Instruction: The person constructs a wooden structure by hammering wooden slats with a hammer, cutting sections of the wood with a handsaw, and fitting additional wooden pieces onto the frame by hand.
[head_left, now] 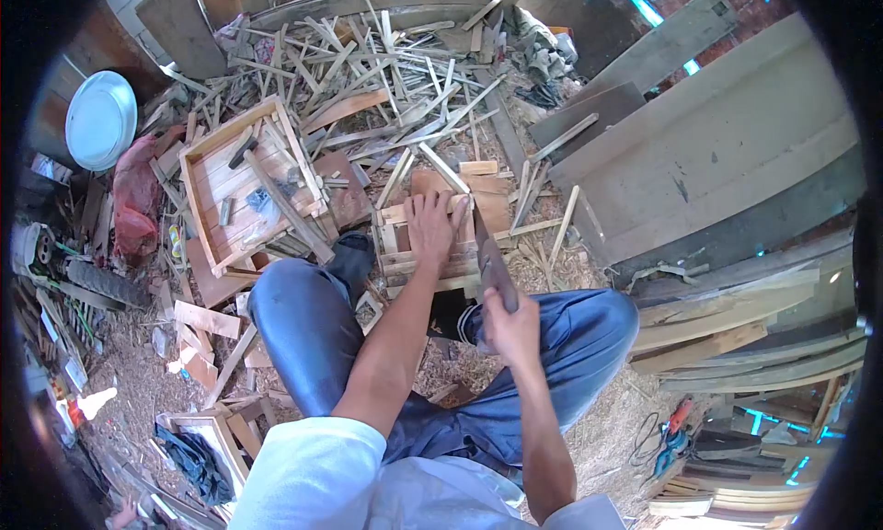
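Observation:
My right hand (511,329) is closed around the handle of a handsaw (495,270). The blade points away from me, along the right end of a low slatted wooden frame (397,269) between my legs. With fingers bent over it, my left hand (430,228) grips a pale wooden strip (394,214) at the far side of that frame. The saw's tip lies close to the strip's right end, just right of my left thumb. A thin loose stick (443,168) slants toward this end from beyond.
To the left, a shallow wooden box (210,233) carries a hammer (244,153) and a plastic bag (267,208). Scrap sticks (368,79) heap up beyond. Wide boards (708,153) lean at the right, above stacked planks (736,337). A power tool (674,438) lies lower right.

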Available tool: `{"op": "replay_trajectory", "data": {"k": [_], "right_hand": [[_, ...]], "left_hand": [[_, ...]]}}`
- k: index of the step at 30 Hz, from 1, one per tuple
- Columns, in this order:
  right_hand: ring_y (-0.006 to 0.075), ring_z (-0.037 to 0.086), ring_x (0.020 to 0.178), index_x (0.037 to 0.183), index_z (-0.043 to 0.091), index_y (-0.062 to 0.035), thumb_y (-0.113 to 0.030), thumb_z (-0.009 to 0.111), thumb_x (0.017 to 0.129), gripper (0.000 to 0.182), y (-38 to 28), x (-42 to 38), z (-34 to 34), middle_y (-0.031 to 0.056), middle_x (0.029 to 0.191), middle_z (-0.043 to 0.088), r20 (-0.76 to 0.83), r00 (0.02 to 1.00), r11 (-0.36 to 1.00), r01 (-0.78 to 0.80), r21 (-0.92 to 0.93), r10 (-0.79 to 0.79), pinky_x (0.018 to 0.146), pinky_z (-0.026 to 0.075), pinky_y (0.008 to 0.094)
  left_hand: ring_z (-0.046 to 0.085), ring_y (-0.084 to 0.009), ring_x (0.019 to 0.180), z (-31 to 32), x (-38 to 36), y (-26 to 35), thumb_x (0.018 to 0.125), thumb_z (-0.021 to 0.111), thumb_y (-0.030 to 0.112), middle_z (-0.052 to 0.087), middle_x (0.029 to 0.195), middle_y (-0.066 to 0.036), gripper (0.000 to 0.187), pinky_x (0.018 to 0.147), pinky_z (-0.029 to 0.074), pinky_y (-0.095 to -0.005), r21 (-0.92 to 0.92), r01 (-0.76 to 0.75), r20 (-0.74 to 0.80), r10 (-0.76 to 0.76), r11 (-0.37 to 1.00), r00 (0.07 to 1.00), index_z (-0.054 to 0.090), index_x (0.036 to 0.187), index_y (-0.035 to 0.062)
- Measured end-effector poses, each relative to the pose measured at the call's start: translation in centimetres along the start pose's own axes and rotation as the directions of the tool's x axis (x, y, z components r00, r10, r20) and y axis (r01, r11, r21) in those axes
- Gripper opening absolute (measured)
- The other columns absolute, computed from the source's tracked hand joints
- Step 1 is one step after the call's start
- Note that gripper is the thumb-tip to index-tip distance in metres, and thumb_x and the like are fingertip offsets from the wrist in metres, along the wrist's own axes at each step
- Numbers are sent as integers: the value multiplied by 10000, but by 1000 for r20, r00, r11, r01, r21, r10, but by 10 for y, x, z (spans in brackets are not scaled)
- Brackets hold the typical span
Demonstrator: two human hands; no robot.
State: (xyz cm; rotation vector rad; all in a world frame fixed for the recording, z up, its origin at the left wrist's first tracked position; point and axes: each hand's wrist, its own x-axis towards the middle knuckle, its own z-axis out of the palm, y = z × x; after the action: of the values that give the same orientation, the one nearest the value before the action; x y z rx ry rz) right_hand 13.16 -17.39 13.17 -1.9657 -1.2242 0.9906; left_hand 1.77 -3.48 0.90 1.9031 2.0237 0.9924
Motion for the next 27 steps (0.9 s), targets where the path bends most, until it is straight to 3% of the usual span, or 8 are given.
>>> {"op": "replay_trajectory", "data": {"k": [2, 3, 6, 10, 12, 16, 25, 27], "right_hand": [[218, 540, 542, 794, 623, 48, -320, 629, 912, 387, -57, 7, -22, 144, 577, 559, 57, 998, 994, -22, -107, 29, 589, 445, 392], [226, 530, 543, 806, 629, 51, -325, 625, 913, 391, -90, 9, -37, 144, 584, 555, 118, 982, 983, -129, -133, 144, 594, 441, 384], [171, 486, 528, 782, 623, 38, -285, 628, 918, 351, -111, 5, -63, 107, 552, 523, 117, 993, 1000, -16, -20, 18, 560, 417, 362], [153, 475, 529, 783, 621, 32, -285, 629, 922, 345, -81, -25, -64, 98, 552, 518, 67, 994, 994, -83, -78, 89, 551, 412, 358], [155, 470, 515, 794, 621, 22, -285, 635, 923, 334, -70, -48, -54, 100, 554, 522, 21, 995, 991, -97, -98, 99, 531, 408, 362], [227, 561, 468, 760, 591, -2, -227, 652, 910, 277, -67, -92, -34, 150, 558, 554, 4, 996, 987, 91, -133, -92, 503, 432, 380], [267, 596, 487, 773, 622, -2, -178, 646, 876, 205, -57, -97, -36, 170, 571, 577, -7, 1000, 989, -5, -148, 4, 517, 460, 378], [100, 504, 519, 772, 622, 15, -136, 635, 853, 172, -46, -96, -31, 83, 556, 538, -46, 993, 988, 101, -121, -107, 512, 418, 323]], "left_hand": [[511, -272, 957, 3, -5, -2, 935, 575, 422, 577, 958, -96, 350, 966, 336, -429, 0, -52, -77, 52, 999, 996, 643, 1008, 86], [511, -272, 962, -1, -3, 0, 928, 584, 422, 576, 956, -97, 351, 972, 337, -428, 45, -43, -33, 45, 998, 998, 641, 1006, 85], [513, -274, 965, 0, -1, 0, 923, 589, 424, 573, 952, -100, 354, 987, 336, -431, 2, -7, 1, 7, 1000, 1000, 639, 1001, 82], [505, -247, 909, 3, 2, -3, 918, 584, 441, 569, 899, -75, 345, 897, 357, -402, 57, -79, -108, 85, 995, 990, 652, 918, 103], [506, -247, 907, 4, 0, -5, 917, 587, 438, 571, 898, -71, 342, 908, 357, -403, 63, -69, -99, 75, 996, 992, 654, 923, 102], [518, -251, 913, 9, 0, -6, 910, 600, 427, 592, 912, -65, 339, 940, 354, -405, 37, -77, -120, 81, 996, 989, 663, 947, 96], [536, -260, 937, 6, -2, -2, 893, 622, 421, 615, 924, -70, 346, 974, 361, -421, 15, -64, -126, 66, 998, 990, 669, 978, 88], [537, -261, 933, 2, -6, 0, 888, 632, 412, 620, 912, -68, 331, 975, 360, -418, -13, -53, -109, 51, 999, 993, 675, 989, 99]]}}
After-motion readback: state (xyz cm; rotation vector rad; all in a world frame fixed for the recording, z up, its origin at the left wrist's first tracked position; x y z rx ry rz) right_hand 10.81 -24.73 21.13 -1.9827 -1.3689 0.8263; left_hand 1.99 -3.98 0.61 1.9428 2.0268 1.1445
